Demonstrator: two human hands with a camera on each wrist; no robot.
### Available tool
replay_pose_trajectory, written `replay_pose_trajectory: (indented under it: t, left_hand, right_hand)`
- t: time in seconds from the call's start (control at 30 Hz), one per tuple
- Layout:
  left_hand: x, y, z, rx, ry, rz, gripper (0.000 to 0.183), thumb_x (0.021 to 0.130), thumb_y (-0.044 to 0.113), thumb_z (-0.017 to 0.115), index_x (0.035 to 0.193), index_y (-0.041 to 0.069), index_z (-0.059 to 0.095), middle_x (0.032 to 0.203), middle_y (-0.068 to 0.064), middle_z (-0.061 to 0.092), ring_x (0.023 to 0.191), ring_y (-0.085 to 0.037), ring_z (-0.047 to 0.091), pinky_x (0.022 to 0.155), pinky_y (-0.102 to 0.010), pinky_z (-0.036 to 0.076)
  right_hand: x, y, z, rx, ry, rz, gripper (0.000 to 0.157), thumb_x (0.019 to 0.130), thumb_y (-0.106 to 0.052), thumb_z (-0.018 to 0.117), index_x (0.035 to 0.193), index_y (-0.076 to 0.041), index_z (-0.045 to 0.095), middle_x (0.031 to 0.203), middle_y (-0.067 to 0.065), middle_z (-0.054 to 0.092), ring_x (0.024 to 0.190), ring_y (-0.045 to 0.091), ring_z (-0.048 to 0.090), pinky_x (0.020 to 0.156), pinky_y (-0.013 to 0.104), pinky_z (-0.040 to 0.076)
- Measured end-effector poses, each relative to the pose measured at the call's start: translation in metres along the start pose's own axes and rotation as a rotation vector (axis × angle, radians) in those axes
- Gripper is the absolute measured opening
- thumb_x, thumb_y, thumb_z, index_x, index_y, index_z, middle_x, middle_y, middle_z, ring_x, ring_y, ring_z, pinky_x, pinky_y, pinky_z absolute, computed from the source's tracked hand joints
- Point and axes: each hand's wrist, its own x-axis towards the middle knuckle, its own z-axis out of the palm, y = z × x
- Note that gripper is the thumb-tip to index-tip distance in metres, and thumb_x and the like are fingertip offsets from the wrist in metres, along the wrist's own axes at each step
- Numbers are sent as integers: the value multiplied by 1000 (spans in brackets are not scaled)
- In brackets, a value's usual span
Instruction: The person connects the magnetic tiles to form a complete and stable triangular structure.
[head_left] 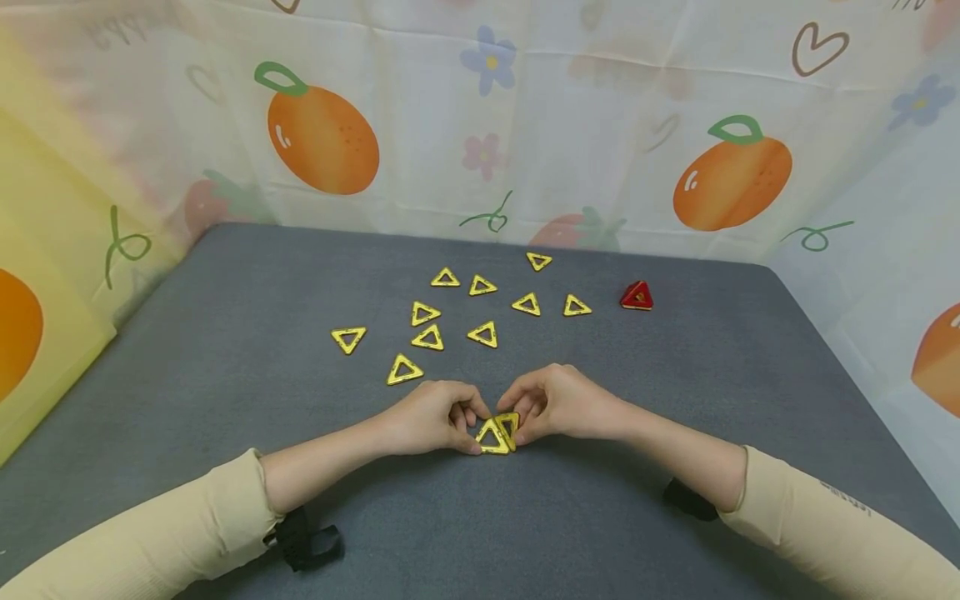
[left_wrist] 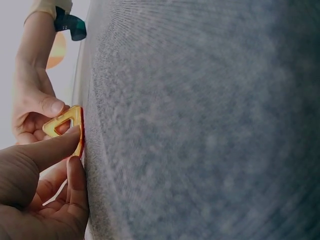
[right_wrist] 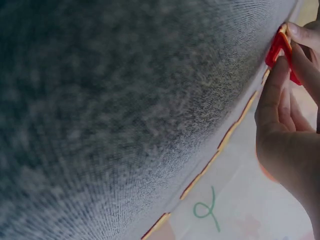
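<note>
Two yellow triangular tiles with open middles are held together low over the grey table, at the centre front of the head view. The left tile (head_left: 493, 451) is pinched by my left hand (head_left: 438, 415), whose thumb lies across the yellow side (left_wrist: 76, 111) in the left wrist view. My right hand (head_left: 558, 406) grips the right tile (head_left: 503, 416) between thumb and fingers, and this tile looks tilted against the other. Red undersides (right_wrist: 274, 50) show in the right wrist view. Whether the edges fully touch is hard to tell.
Several yellow triangular tiles (head_left: 405, 379) lie scattered flat on the grey table (head_left: 247, 350) beyond my hands. Farther back on the right sits a small red triangular piece (head_left: 628, 297), perhaps stacked tiles. A printed curtain (head_left: 420, 100) rises along the table's back edge.
</note>
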Motion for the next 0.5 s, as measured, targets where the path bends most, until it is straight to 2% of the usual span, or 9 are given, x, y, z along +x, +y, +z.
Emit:
replay_pose_trajectory:
  t: [0.17, 0.5]
  left_hand:
    - [1, 0, 0, 10, 2, -4, 26, 76, 13, 85, 98, 10, 70, 85, -3, 65, 67, -2, 59, 62, -18, 51]
    - [1, 2, -1, 10, 2, -16, 26, 76, 12, 85, 96, 9, 70, 86, -3, 66, 67, -2, 59, 62, -18, 50]
  right_hand:
    - [2, 4, 2, -26, -45, -31, 42, 76, -16, 85, 116, -15, 71, 88, -3, 74, 74, 5, 67, 65, 22, 56]
    - [4, 6, 4, -34, -70, -68, 47, 77, -20, 85, 121, -14, 69, 84, -3, 71, 70, 4, 64, 63, 20, 54]
